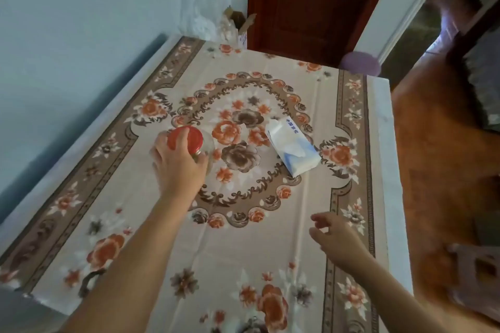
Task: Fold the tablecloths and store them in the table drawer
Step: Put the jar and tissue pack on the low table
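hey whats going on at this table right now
A person is clearing a table that is still covered by a floral tablecloth, spread flat and not yet folded. Their left hand grips a glass jar with a red lid from above, fingers curled over the lid. The right hand hovers over the cloth nearer the right edge, loosely curled and holding nothing. A white and blue tissue pack lies on the cloth to the right of the jar.
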Motion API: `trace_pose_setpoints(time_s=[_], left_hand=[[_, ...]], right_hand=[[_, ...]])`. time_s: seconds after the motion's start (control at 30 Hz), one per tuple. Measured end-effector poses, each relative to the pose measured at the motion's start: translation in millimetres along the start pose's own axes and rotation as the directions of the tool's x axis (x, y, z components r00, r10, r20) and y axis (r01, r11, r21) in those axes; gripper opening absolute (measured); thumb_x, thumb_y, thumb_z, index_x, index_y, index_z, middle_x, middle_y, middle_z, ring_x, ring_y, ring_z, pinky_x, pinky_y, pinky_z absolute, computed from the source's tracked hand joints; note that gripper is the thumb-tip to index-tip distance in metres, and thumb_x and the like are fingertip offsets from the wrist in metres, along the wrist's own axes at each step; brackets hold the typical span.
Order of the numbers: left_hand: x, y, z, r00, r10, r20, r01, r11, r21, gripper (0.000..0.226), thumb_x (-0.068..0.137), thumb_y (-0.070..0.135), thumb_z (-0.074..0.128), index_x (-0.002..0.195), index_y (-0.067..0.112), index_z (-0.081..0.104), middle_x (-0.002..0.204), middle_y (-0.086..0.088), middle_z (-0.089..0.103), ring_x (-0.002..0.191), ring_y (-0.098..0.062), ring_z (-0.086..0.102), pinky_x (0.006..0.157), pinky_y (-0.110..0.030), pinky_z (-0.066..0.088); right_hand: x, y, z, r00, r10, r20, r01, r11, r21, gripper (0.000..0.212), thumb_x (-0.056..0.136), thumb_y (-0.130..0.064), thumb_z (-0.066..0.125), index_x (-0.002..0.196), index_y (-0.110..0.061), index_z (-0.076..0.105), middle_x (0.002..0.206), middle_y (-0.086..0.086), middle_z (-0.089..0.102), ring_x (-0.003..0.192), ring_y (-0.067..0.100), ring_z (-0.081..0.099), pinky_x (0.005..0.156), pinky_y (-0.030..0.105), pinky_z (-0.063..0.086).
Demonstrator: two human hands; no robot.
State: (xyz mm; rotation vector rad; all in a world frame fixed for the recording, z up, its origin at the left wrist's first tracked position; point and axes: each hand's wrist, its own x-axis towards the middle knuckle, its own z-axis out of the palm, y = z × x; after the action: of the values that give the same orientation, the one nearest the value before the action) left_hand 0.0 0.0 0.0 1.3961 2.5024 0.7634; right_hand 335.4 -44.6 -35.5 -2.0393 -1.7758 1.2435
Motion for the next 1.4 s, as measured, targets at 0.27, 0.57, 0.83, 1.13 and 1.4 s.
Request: trace_pose_setpoints(time_s=[0.27, 0.57, 0.83, 1.13, 1.4], left_hand=[[74.1, -4.0, 2.9, 0.911, -0.001, 0.413, -0.15, 0.931, 0.333, 0.071, 0.088, 0.056, 0.062, 0.15, 0.041, 0.032, 0.141, -0.018, 0.039, 0.13, -0.044, 0.034, 0.104, -0.056, 0.039], [-0.7, 15.3, -50.3, 0.973, 0.158, 0.171, -0.187, 0.967, 0.175, 0.071, 0.079, 0.051, 0.077, 0.14, 0.037, 0.044, 0.125, -0.01, 0.043, 0.117, -0.033, 0.044, 0.088, -0.046, 0.052], [-69.8, 56.7, -60.3, 0.962, 0.174, 0.21, -0.205, 0.969, 0.137, 0.065, 0.078, 0.052, 0.076, 0.136, 0.04, 0.048, 0.126, -0.007, 0.045, 0.116, -0.031, 0.046, 0.088, -0.041, 0.048], [-208.8, 249.2, 4.0, 0.768, 0.532, 0.356, -0.539, 0.838, -0.086, 0.071, 0.076, 0.057, 0.076, 0.139, 0.039, 0.049, 0.124, -0.006, 0.045, 0.118, -0.031, 0.047, 0.09, -0.043, 0.051], [-454.1, 444.0, 137.1, 0.542, 0.682, 0.491, -0.638, 0.714, -0.288, 0.062, 0.074, 0.053, 0.074, 0.132, 0.04, 0.056, 0.109, 0.003, 0.041, 0.109, -0.027, 0.05, 0.095, -0.041, 0.049]], right_hand=[[14.0, -5.5, -3.6, 0.998, 0.041, -0.048, -0.042, 0.999, -0.02, 0.032, 0.097, -0.027, 0.059, 0.129, -0.026, 0.059, 0.114, -0.015, 0.059, 0.093, 0.0, 0.059, 0.083, 0.029, 0.054], [166.3, -78.8, 7.5, 0.983, -0.045, -0.177, -0.018, 0.94, -0.34, 0.11, 0.08, -0.048, 0.07, 0.156, -0.025, -0.007, 0.157, 0.009, 0.0, 0.146, 0.043, 0.005, 0.117, 0.055, 0.023], [135.5, -51.3, -4.0, 0.971, 0.025, -0.238, -0.054, 0.992, -0.117, 0.093, 0.084, -0.038, 0.065, 0.154, -0.028, 0.004, 0.153, 0.016, 0.023, 0.141, 0.04, 0.02, 0.111, 0.054, 0.032], [-88.5, 191.8, -175.8, 0.851, 0.349, -0.393, -0.317, 0.937, 0.146, 0.107, 0.071, -0.049, 0.075, 0.154, -0.037, 0.009, 0.139, 0.006, 0.036, 0.127, 0.03, 0.04, 0.105, 0.052, 0.045], [-274.3, 486.5, -343.3, 0.647, 0.581, -0.494, -0.462, 0.814, 0.352, 0.113, 0.054, -0.064, 0.077, 0.148, -0.027, 0.026, 0.133, 0.01, 0.043, 0.123, 0.032, 0.045, 0.1, 0.047, 0.047]])
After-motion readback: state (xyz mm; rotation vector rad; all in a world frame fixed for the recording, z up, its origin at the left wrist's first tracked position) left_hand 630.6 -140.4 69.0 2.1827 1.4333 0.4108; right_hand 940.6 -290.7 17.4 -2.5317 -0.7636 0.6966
